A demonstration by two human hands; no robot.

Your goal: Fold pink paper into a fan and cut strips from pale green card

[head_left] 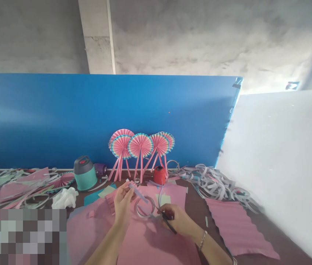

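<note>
My left hand [123,200] is raised over the pink paper [147,243], its fingers pinching a pale strip [139,193] that slants down to the right. Pink pleated paper [110,203] shows beside that hand, partly hidden by it. My right hand [178,219] is closed around a slim black-handled tool [169,223]; its exact kind is not clear. Between the hands a loop of pale strip [137,210] curls above the paper. A light green piece of paper [163,199] lies just beyond the right hand.
Several pink pleated paper fans [140,146] lean against the blue panel [186,110]. A teal-and-grey container [85,176], a red spool-like object [159,176] and white crumpled material [65,198] stand nearby. Tangled strips [211,182] and a wavy pink sheet [238,226] lie at right.
</note>
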